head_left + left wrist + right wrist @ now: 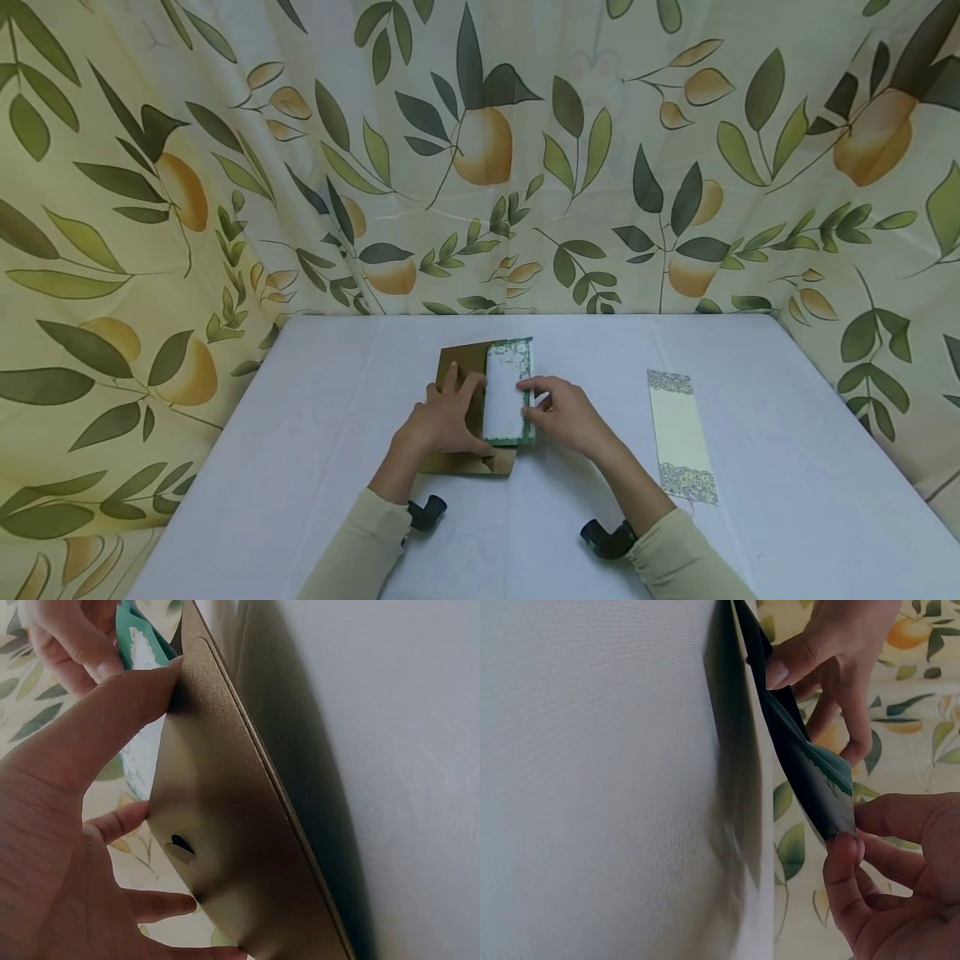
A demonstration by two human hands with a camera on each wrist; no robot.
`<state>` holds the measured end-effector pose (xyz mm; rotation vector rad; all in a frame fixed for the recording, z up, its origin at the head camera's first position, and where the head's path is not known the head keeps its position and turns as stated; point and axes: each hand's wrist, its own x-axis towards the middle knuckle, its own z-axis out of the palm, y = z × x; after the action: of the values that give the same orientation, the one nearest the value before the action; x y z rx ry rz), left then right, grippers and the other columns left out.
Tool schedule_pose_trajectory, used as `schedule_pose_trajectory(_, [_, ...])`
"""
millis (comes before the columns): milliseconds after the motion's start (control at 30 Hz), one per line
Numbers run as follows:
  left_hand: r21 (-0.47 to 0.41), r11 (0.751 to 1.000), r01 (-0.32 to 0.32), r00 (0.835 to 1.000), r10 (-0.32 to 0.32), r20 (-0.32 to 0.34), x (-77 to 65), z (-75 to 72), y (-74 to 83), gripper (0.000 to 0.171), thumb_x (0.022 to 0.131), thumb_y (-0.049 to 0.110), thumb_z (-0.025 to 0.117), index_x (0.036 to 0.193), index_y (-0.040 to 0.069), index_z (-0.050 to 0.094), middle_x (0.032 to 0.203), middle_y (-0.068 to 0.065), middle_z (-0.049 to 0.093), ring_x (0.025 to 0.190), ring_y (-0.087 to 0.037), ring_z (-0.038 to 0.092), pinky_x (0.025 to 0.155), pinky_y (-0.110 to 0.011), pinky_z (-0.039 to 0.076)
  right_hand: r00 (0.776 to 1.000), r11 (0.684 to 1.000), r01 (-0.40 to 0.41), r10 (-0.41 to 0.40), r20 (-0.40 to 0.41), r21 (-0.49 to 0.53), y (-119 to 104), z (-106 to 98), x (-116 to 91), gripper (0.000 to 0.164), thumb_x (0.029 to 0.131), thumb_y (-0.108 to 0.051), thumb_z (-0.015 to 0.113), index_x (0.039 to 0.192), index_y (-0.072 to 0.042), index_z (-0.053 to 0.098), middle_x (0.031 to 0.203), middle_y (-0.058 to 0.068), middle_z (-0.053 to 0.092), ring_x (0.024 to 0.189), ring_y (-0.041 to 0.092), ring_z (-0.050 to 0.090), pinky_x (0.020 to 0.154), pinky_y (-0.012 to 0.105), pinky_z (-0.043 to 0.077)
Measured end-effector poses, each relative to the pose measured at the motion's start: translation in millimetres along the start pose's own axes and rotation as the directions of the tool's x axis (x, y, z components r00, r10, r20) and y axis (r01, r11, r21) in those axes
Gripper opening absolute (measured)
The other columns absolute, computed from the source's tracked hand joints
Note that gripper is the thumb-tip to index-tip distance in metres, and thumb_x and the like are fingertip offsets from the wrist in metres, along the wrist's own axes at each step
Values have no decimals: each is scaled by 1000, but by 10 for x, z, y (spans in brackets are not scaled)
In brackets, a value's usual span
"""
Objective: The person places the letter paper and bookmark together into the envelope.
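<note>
A flat brown paper envelope (468, 463) lies on the table under my left hand (442, 414). Those fingers are spread and fairly straight, touching its upper face, with the thumb near the lower edge. Partly over the envelope's right side is a white card with a green leafy border (504, 400). My right hand (564, 412) pinches its right edge between thumb and fingers. From the right wrist view, the card's green edge (829, 769) is tilted up at the pinched corner. A small dark slit (182, 844) shows in the brown surface in the left wrist view.
A cream paper strip (681, 429) with patterned ends lies to the right of my right hand. White cloth (300, 467) covers the table. Behind and beside it hangs a curtain (480, 250) printed with leaves and fruit. Each wrist carries a black camera (606, 540).
</note>
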<state>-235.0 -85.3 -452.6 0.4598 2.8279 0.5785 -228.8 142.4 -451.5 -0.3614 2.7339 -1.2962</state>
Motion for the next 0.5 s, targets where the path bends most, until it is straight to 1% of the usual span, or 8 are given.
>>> schedule_pose_trajectory(200, [1,1000,-6,1000,6,1,2,9,15,103,69,57,92,151,30,36,168,-25,14,134,-59,37,95,-72,42,1000,1000,19,-19,-2,-17,-33,-6,-20,34,93,-4,74,127,-5,71,115,11,68,90,21,64,68,33,53])
schedule_pose_trajectory(500, [7,1000,-20,1000,20,-1,-1,20,63,102,70,56,92,151,31,37,167,-25,14,134,-58,37,95,-71,42,1000,1000,19,-18,8,-18,-95,-1,-36,39,92,-2,76,130,-3,68,110,9,69,84,18,67,64,31,54])
